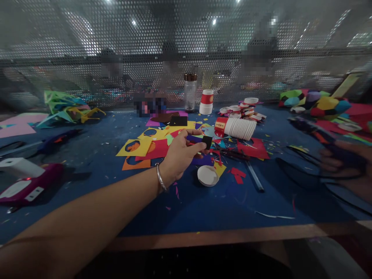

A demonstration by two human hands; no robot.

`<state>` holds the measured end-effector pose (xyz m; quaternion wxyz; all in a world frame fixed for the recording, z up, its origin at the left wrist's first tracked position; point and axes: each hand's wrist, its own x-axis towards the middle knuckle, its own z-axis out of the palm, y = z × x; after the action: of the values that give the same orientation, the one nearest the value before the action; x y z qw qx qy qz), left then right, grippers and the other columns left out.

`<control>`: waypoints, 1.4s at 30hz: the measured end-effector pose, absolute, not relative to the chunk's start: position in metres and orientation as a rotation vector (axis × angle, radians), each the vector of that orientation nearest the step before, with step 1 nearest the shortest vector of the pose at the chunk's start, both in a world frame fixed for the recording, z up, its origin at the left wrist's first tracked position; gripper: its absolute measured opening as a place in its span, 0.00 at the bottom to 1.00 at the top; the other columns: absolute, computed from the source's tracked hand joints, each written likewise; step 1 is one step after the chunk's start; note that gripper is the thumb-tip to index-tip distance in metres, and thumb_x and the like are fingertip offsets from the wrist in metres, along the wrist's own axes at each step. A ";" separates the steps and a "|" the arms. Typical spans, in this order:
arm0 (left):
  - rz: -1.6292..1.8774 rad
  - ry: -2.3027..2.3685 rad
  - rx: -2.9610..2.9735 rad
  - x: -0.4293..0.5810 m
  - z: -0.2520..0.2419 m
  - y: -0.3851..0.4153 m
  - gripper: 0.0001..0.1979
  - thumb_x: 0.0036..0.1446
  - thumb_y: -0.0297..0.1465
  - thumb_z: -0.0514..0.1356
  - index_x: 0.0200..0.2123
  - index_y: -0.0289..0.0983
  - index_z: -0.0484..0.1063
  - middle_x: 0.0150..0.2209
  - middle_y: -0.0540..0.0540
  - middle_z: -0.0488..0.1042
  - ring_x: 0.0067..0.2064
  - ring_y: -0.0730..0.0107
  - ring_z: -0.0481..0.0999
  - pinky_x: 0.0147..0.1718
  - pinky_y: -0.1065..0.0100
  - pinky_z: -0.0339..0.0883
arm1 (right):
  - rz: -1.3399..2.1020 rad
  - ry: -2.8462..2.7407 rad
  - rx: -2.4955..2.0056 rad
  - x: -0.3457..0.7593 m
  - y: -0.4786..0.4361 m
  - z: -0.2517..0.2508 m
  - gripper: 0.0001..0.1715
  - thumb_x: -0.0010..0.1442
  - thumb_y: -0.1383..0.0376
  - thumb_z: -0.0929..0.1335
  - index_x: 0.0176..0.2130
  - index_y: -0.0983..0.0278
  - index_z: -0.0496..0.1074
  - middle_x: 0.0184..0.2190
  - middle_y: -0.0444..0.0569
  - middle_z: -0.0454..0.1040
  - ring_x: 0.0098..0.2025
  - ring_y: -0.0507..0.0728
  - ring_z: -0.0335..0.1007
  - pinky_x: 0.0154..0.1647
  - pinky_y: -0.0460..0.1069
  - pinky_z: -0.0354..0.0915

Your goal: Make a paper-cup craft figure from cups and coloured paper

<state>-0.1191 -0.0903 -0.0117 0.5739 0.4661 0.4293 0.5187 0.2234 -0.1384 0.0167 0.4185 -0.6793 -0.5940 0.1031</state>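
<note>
My left hand [180, 155] reaches over the blue table and pinches a small black piece of paper [207, 142] between thumb and fingers, above a heap of coloured paper scraps [154, 148]. A bangle sits on that wrist. My right hand [345, 164] is at the right edge, blurred by motion, its fingers closed through the handles of dark scissors [308, 133] that point left. A white paper cup [208, 175] stands just right of my left hand.
A stack of white cups [236, 128] lies on its side, with more cups [206, 102] and a clear bottle [190, 92] behind. Folded paper shapes [65, 107] sit far left, paper balls [318, 102] far right, a purple glue gun [26, 186] at left. A perforated metal screen [186, 50] backs the table.
</note>
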 end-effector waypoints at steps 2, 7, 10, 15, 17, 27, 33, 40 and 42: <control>1.190 0.985 1.082 -0.119 -0.012 -0.090 0.14 0.55 0.17 0.65 0.43 0.36 0.70 0.27 0.52 0.76 0.27 0.73 0.79 0.28 0.72 0.68 | 0.622 -1.245 -1.650 0.209 -0.150 0.018 0.16 0.57 0.50 0.63 0.24 0.53 0.58 0.22 0.46 0.53 0.20 0.56 0.44 0.18 0.54 0.41; 1.133 0.947 1.047 -0.119 -0.011 -0.090 0.10 0.56 0.17 0.64 0.37 0.35 0.71 0.26 0.53 0.76 0.26 0.75 0.78 0.26 0.74 0.65 | 1.103 -0.692 -1.475 0.168 -0.160 0.023 0.14 0.53 0.60 0.66 0.22 0.57 0.56 0.24 0.41 0.45 0.23 0.54 0.34 0.17 0.50 0.40; 1.109 0.943 1.027 -0.119 -0.009 -0.091 0.10 0.56 0.16 0.64 0.35 0.35 0.71 0.26 0.52 0.77 0.26 0.76 0.78 0.26 0.74 0.65 | 1.166 -0.592 -1.386 0.153 -0.156 0.024 0.13 0.44 0.64 0.69 0.19 0.60 0.58 0.22 0.42 0.48 0.22 0.52 0.38 0.16 0.47 0.45; 1.116 0.958 1.020 -0.117 -0.010 -0.093 0.12 0.53 0.14 0.65 0.35 0.35 0.72 0.26 0.53 0.77 0.27 0.76 0.78 0.26 0.74 0.66 | 1.316 -0.795 -1.304 0.148 -0.153 0.012 0.23 0.43 0.58 0.76 0.15 0.62 0.61 0.17 0.41 0.50 0.20 0.48 0.39 0.15 0.45 0.47; 1.120 0.968 1.055 -0.116 -0.010 -0.094 0.12 0.53 0.14 0.66 0.35 0.35 0.73 0.25 0.54 0.76 0.26 0.76 0.78 0.26 0.74 0.66 | 1.336 -0.928 -1.271 0.149 -0.155 0.006 0.25 0.45 0.54 0.78 0.16 0.62 0.64 0.16 0.41 0.53 0.19 0.48 0.42 0.15 0.45 0.49; 1.094 0.963 1.090 -0.112 -0.009 -0.100 0.09 0.53 0.17 0.66 0.34 0.35 0.72 0.26 0.53 0.75 0.25 0.78 0.76 0.25 0.73 0.67 | 0.826 -1.641 -1.520 0.127 -0.167 -0.003 0.32 0.50 0.39 0.75 0.13 0.57 0.68 0.14 0.46 0.64 0.17 0.54 0.57 0.16 0.50 0.57; 1.050 0.984 1.101 -0.111 -0.010 -0.099 0.09 0.52 0.17 0.65 0.33 0.35 0.72 0.26 0.51 0.75 0.25 0.76 0.76 0.25 0.72 0.67 | 0.434 -1.839 -1.649 0.119 -0.165 0.000 0.40 0.50 0.29 0.65 0.10 0.57 0.63 0.11 0.49 0.66 0.15 0.57 0.62 0.14 0.51 0.61; 1.045 0.990 1.129 -0.111 -0.009 -0.100 0.09 0.51 0.17 0.66 0.32 0.35 0.72 0.24 0.52 0.74 0.24 0.76 0.75 0.24 0.72 0.67 | 0.325 -1.904 -1.669 0.120 -0.167 -0.004 0.44 0.51 0.24 0.62 0.11 0.56 0.60 0.10 0.46 0.60 0.13 0.55 0.57 0.15 0.51 0.57; 1.049 0.981 1.131 -0.111 -0.009 -0.100 0.09 0.51 0.17 0.65 0.31 0.35 0.71 0.23 0.53 0.74 0.23 0.76 0.75 0.24 0.72 0.67 | 0.304 -1.900 -1.718 0.120 -0.166 -0.005 0.46 0.49 0.22 0.60 0.11 0.56 0.60 0.10 0.47 0.62 0.14 0.56 0.58 0.15 0.52 0.57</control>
<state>-0.1106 -0.0999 -0.0093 0.6105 0.4900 0.4251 0.4544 0.1200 -0.1664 -0.0052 0.2774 -0.6397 -0.7078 0.1132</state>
